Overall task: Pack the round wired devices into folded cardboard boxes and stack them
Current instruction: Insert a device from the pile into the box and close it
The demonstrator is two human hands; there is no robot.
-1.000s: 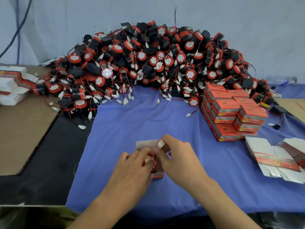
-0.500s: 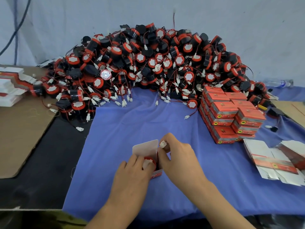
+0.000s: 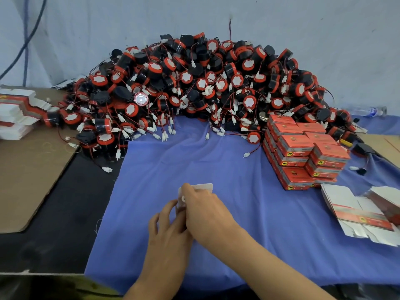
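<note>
Fingers [image 3: 167, 210] of left hand [image 3: 166, 231] and right hand [image 3: 207, 215] hide most of the box [image 3: 204, 186].

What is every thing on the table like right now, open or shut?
box: flap up, not closed.
left hand: holds the box.
right hand: grips the box from above.
packed boxes: closed, stacked.
flat boxes: unfolded, lying flat.
round wired devices: loose, heaped, unpacked.

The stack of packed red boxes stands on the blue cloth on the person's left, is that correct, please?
Not quite: the head view shows the stack of packed red boxes standing on the blue cloth on the person's right, not the left.
</note>
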